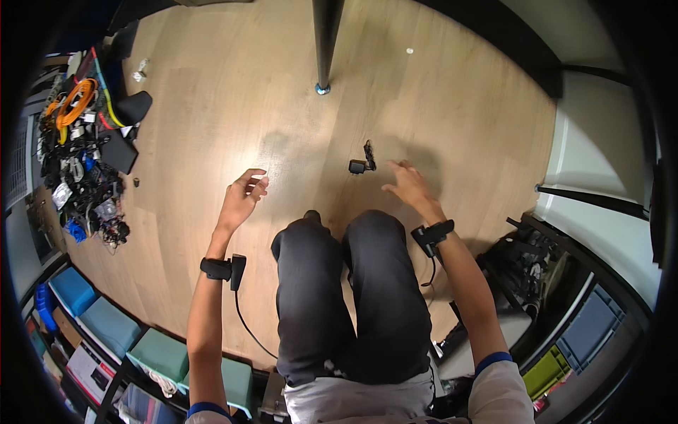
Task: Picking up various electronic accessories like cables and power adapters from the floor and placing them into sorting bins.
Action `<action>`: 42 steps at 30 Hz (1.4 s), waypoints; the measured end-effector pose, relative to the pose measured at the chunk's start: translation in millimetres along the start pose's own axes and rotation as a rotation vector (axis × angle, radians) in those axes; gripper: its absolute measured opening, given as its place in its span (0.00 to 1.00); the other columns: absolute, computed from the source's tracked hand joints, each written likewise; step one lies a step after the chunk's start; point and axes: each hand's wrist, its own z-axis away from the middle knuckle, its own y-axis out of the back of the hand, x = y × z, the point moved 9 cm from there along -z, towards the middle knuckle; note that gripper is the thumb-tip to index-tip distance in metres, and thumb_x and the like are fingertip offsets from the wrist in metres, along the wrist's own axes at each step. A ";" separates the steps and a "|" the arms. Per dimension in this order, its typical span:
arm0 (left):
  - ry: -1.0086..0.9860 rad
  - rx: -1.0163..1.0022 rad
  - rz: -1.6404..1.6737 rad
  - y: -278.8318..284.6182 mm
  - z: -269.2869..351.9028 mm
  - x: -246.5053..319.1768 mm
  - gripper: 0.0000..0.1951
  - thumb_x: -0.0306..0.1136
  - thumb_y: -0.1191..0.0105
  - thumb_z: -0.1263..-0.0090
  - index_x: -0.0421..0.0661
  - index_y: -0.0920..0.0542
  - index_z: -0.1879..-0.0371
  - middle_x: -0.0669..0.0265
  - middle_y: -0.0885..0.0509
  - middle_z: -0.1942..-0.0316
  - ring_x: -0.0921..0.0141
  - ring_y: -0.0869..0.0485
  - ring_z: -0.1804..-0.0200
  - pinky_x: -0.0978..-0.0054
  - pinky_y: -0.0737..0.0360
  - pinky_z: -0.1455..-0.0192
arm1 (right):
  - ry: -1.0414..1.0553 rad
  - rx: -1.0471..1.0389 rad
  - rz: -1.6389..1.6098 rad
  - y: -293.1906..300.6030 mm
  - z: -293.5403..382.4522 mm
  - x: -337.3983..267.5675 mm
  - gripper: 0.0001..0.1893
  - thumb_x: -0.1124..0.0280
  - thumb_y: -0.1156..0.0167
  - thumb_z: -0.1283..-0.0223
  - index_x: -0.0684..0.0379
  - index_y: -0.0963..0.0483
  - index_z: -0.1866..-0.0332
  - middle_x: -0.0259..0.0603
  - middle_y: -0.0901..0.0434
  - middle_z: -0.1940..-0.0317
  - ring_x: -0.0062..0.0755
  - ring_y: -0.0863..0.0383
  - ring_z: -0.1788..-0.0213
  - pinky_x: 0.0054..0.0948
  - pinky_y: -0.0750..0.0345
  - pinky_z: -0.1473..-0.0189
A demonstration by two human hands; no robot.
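A small black power adapter (357,167) with its bundled cable (369,153) lies on the wood-look floor (212,122) in front of my knees. My right hand (408,183) hovers just right of the adapter, fingers spread and holding nothing. To the left, my left hand (244,197) is raised over the floor, its fingers curled but apart, with nothing visible in it. Each wrist wears a black strapped device; a thin cable runs from the left one (238,272) and another from the right one (431,236).
A tangled pile of cables (87,169) with an orange coil (77,103) covers the floor at left. A dark metal post (326,45) stands ahead. Blue and green bins (159,352) line the lower left. Black bags or gear (516,259) sit at right.
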 end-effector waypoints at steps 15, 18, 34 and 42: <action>-0.041 -0.303 0.178 -102.3 -53.0 -58.0 0.16 0.34 0.45 0.18 0.43 0.23 0.36 0.61 0.13 0.50 0.70 0.13 0.50 0.72 0.17 0.45 | 0.330 0.596 0.276 -93.1 -116.7 15.9 0.21 0.56 0.27 0.45 0.57 0.19 0.50 0.49 0.17 0.52 0.49 0.16 0.51 0.43 0.17 0.53; 0.003 -0.277 0.206 -82.5 -21.6 -27.2 0.16 0.34 0.46 0.17 0.41 0.23 0.36 0.61 0.13 0.50 0.70 0.13 0.49 0.71 0.17 0.44 | 0.248 0.451 -0.047 -61.9 -78.5 11.7 0.21 0.55 0.27 0.43 0.58 0.18 0.50 0.50 0.14 0.58 0.47 0.12 0.58 0.41 0.16 0.56; -0.214 -0.404 0.413 50.1 349.2 422.0 0.27 0.28 0.37 0.25 0.42 0.28 0.28 0.59 0.26 0.32 0.64 0.20 0.35 0.67 0.17 0.37 | 0.404 0.183 -1.280 294.8 429.1 -277.3 0.16 0.66 0.40 0.23 0.70 0.21 0.44 0.39 0.13 0.65 0.21 0.15 0.64 0.24 0.17 0.62; -0.507 -0.213 0.215 136.0 468.5 587.3 0.15 0.14 0.40 0.31 0.36 0.18 0.46 0.58 0.14 0.53 0.64 0.12 0.51 0.70 0.15 0.46 | 0.307 0.176 -1.429 400.8 578.8 -325.5 0.19 0.63 0.42 0.21 0.74 0.24 0.46 0.44 0.17 0.61 0.31 0.13 0.71 0.30 0.15 0.68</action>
